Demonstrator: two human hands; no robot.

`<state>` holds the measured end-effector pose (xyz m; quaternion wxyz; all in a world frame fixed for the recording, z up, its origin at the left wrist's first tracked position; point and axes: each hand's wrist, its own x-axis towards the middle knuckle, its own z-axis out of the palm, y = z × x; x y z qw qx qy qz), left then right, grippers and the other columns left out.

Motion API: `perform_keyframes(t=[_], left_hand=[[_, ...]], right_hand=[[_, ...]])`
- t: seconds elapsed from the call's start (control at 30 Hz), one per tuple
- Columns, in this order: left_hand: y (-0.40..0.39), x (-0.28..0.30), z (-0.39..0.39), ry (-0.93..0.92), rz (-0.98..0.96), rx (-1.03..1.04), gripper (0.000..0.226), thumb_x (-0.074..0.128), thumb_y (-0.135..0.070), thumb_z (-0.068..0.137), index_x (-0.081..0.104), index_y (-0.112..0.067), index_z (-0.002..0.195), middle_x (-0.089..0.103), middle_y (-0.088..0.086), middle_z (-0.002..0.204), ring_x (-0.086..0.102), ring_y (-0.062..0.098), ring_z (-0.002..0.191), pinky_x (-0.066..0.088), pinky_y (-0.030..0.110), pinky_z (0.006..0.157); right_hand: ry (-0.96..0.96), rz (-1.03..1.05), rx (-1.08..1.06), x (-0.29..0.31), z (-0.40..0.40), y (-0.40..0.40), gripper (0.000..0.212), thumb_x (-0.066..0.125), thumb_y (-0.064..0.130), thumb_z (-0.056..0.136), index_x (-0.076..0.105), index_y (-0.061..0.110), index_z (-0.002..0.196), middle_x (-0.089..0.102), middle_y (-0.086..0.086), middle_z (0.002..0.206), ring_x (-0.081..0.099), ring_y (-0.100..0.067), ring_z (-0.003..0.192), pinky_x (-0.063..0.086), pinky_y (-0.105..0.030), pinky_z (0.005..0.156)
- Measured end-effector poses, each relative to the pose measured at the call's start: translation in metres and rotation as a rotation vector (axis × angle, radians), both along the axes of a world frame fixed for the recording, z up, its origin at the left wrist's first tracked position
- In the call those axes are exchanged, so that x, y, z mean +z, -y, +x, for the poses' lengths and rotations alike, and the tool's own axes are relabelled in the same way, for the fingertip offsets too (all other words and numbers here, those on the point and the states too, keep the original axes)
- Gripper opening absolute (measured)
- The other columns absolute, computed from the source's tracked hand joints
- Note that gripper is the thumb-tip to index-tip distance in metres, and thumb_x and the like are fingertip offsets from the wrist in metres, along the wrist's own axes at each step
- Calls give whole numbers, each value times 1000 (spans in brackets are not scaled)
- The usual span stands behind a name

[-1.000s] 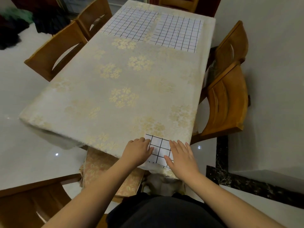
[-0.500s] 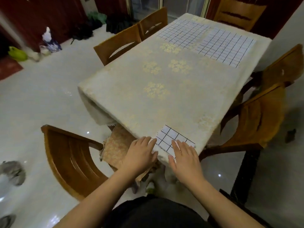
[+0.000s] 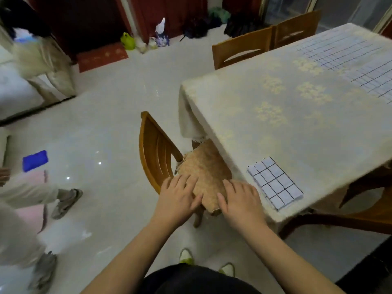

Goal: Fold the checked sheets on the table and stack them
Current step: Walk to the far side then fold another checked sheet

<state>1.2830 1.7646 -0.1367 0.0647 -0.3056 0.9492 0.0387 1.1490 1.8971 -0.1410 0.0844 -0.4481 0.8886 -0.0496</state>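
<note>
A small folded checked sheet [image 3: 274, 182] lies at the near corner of the table [image 3: 297, 128], which wears a pale floral cloth. Two unfolded checked sheets [image 3: 360, 60] lie flat at the table's far end, partly cut off by the frame's right edge. My left hand [image 3: 179, 197] hovers off the table, over the near chair's cushion, with straight relaxed fingers and nothing in it. To the left of the folded sheet my right hand [image 3: 239, 200] hangs over the table's edge, flat and empty, apart from the sheet.
A wooden chair [image 3: 156, 153] with a woven cushion [image 3: 205, 168] stands tucked at the table's near left side. More chairs [image 3: 241, 52] line the far left side. Another person's legs and shoes [image 3: 65, 201] are on the floor at left. A blue object [image 3: 35, 160] lies there too.
The view has swung left. Both my hands have come off the folded sheet and moved left, off the table edge. The folded sheet stays on the corner.
</note>
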Motion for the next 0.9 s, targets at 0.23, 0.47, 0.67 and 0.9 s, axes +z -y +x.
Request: perform_keyframes(t=[0.23,0.47,0.67,0.9], left_hand=[[35,8,85,-24,16,219,69,11,-64,91,35,-29,146,40,-1,151,31,20,142,23,46,117],[97,10,185,-68,80,354,79,-2,-63,84,24,-29,151,30,-2,156,24,17,144,16,42,117],[159,1,273,-34,150,398,74,-2,-65,86,-1,-35,153,2,-2,163,-1,19,150,3,47,120],[222,2,323,-36,176,455,64,13,-60,97,1,-34,153,-1,-2,163,-3,19,150,3,46,120]], right_hand=[[-2,-88,229,26,70,65,57,25,50,93,59,18,124,65,-5,118,61,-25,107,46,-42,94],[-21,-63,399,22,158,149,59,22,55,97,38,24,145,54,0,136,51,-20,124,41,-38,104],[-44,-36,463,9,239,222,61,22,55,98,33,24,148,47,-2,146,44,-21,134,31,-41,112],[-48,24,473,11,285,283,66,17,55,95,42,20,145,52,-8,142,49,-28,130,39,-48,108]])
